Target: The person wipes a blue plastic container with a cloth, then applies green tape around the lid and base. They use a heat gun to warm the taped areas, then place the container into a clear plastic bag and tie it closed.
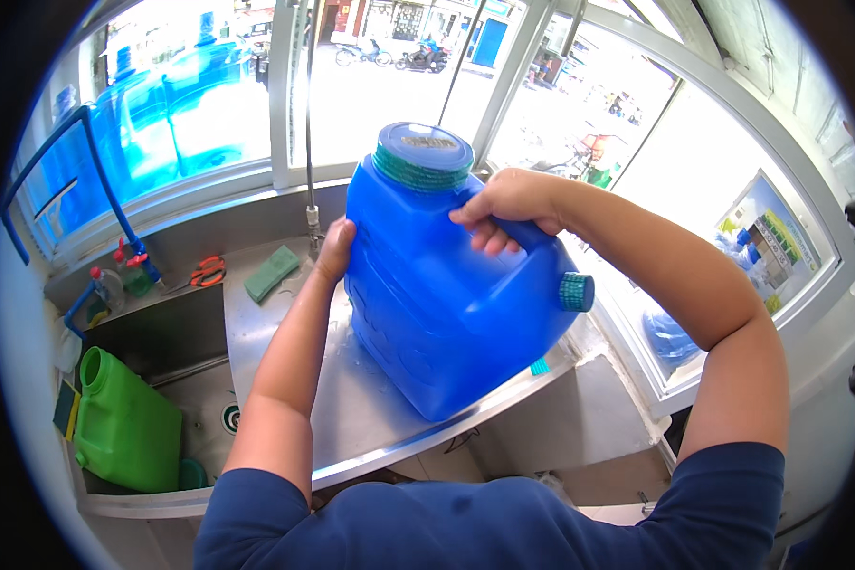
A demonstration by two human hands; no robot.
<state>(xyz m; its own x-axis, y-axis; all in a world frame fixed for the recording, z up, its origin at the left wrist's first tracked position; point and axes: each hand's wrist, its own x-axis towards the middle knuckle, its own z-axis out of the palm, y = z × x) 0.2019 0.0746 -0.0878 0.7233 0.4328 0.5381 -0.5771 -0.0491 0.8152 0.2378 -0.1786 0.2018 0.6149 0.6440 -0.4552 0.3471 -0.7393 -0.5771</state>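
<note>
A large blue water jug stands tilted over the steel drainboard of the sink, its lower corner near the front edge. It has a wide lid with a green ribbed rim on top and a small green spigot cap at its right side. Closed round the moulded handle is my right hand. Against the jug's left side, near its top, presses my left hand; the fingers behind the jug are hidden.
In the sink basin at the left stands a green jug without a cap. A green scrub pad, orange-handled scissors and small bottles lie along the back ledge. A vertical metal pipe rises behind the drainboard. Windows surround the counter.
</note>
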